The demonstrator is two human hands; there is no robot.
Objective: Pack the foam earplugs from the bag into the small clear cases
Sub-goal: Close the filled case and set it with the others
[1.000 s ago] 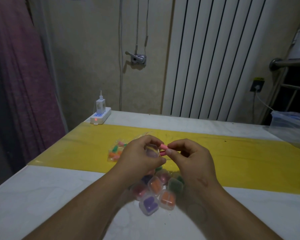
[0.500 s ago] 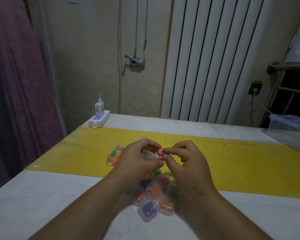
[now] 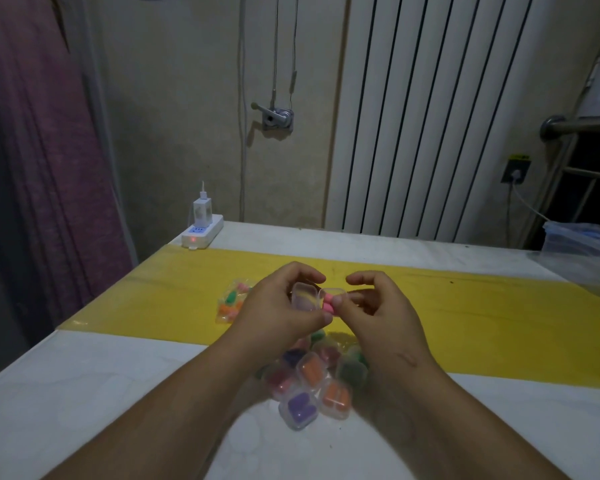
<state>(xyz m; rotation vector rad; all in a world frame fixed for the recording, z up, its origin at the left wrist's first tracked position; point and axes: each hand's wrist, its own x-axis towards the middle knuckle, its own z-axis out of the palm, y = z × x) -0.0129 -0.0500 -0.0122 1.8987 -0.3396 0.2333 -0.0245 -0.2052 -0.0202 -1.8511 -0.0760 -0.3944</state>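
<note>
My left hand (image 3: 274, 306) grips a small clear case (image 3: 305, 297) with its lid swung open, held above the yellow strip. My right hand (image 3: 371, 310) pinches pink foam earplugs (image 3: 328, 304) at the mouth of that case, thumb against them. A clear bag (image 3: 232, 301) with several coloured earplugs lies flat on the yellow strip, left of my left hand. Below my hands sits a pile of filled clear cases (image 3: 310, 386) holding orange, purple, red and green earplugs.
A yellow strip (image 3: 465, 306) runs across the white table (image 3: 84, 393). A white power strip with a charger (image 3: 201, 230) sits at the back left corner. A clear plastic box (image 3: 582, 244) stands at the far right. A radiator and wall are behind.
The case's lid now stands open and the pink earplugs have moved into its mouth. My right hand's fingers have spread apart. The view has tilted slightly.
</note>
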